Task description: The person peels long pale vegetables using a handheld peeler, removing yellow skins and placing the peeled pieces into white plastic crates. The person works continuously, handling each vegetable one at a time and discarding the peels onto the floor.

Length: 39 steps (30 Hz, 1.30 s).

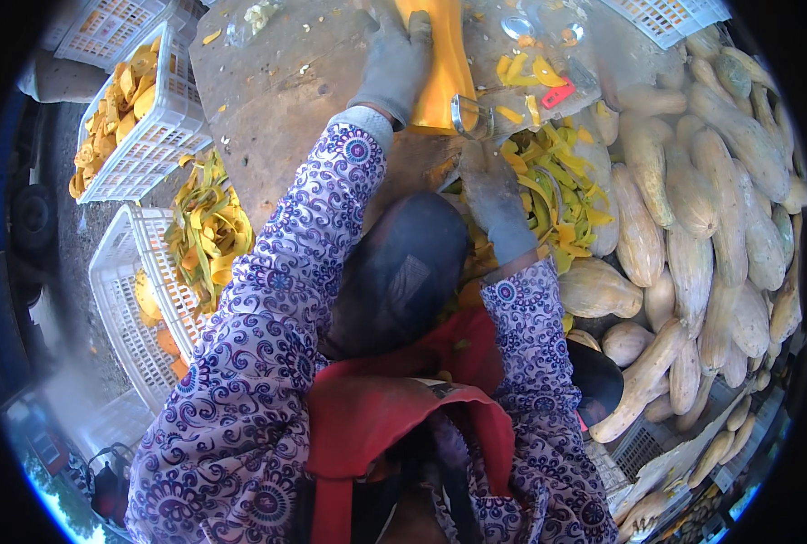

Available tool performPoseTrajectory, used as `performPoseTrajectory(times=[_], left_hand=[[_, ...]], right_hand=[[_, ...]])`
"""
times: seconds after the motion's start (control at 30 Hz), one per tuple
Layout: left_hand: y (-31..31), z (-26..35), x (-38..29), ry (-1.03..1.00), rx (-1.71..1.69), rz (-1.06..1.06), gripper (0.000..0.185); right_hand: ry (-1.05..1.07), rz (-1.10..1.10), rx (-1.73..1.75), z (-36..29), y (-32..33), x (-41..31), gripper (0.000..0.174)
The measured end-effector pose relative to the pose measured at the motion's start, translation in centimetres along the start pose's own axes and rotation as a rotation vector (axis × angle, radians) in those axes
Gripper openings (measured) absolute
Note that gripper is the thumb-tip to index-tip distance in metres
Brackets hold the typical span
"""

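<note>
A peeled orange squash [444, 75] lies lengthwise on a worn board [274, 102], its far end cut off by the picture's top edge. My left hand [393, 64], in a grey glove, grips the squash along its left side. In my gloved right hand [491, 194] is a metal peeler [472, 114]; its U-shaped head is at the lower right end of the squash. The glove hides most of the handle. Yellow-green peelings [559, 190] lie heaped just right of that hand.
Unpeeled tan squashes [695, 197] are piled on the right. Orange pieces fill a white plastic crate [186, 129] at left; a nearer white crate [121, 272] has more peelings [209, 231] beside it. A red plastic tool [557, 94] and a round metal piece [517, 27] lie on the board.
</note>
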<state>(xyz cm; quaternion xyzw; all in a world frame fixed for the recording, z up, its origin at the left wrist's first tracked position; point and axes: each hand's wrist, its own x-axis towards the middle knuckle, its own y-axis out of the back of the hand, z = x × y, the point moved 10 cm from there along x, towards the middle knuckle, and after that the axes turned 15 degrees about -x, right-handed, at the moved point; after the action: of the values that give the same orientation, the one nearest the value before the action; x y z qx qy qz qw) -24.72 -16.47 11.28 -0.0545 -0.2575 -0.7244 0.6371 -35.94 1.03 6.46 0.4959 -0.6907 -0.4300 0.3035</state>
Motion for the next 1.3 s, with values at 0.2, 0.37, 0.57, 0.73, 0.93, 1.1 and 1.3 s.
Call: performPoseTrajectory(times=[0.2, 0.37, 0.57, 0.73, 0.93, 1.1, 1.3], left_hand=[[-0.4, -0.3, 0.2, 0.015, -0.035, -0.024, 0.073], [-0.2, 0.4, 0.0, 0.023, -0.025, -0.039, 0.075], [-0.4, -0.3, 0.5, 0.134, -0.035, -0.094, 0.073], [-0.3, -0.6, 0.5, 0.031, -0.058, -0.035, 0.076], [0.0, -0.2, 0.5, 0.144, -0.033, -0.067, 0.074], [0.5, 0.5, 0.5, 0.259, -0.050, -0.095, 0.072], [0.4, 0.6, 0.1, 0.246, -0.019, -0.069, 0.073]], right_hand=[[-0.012, 0.074, 0.081, -0.2, -0.1, -1.1, 0.026], [-0.103, 0.077, 0.200, 0.5, -1.1, -1.4, 0.026], [-0.212, -0.031, 0.320, 2.9, -4.2, -3.4, 0.034], [-0.519, -0.091, 0.180, 5.3, -7.4, -10.2, 0.019], [-0.016, 0.005, 0.015, 0.9, 0.5, -2.7, 0.039], [0.002, -0.209, -0.060, -0.4, 2.4, 5.2, 0.050], [-0.018, -0.322, -0.148, -0.1, 1.7, 4.4, 0.048]])
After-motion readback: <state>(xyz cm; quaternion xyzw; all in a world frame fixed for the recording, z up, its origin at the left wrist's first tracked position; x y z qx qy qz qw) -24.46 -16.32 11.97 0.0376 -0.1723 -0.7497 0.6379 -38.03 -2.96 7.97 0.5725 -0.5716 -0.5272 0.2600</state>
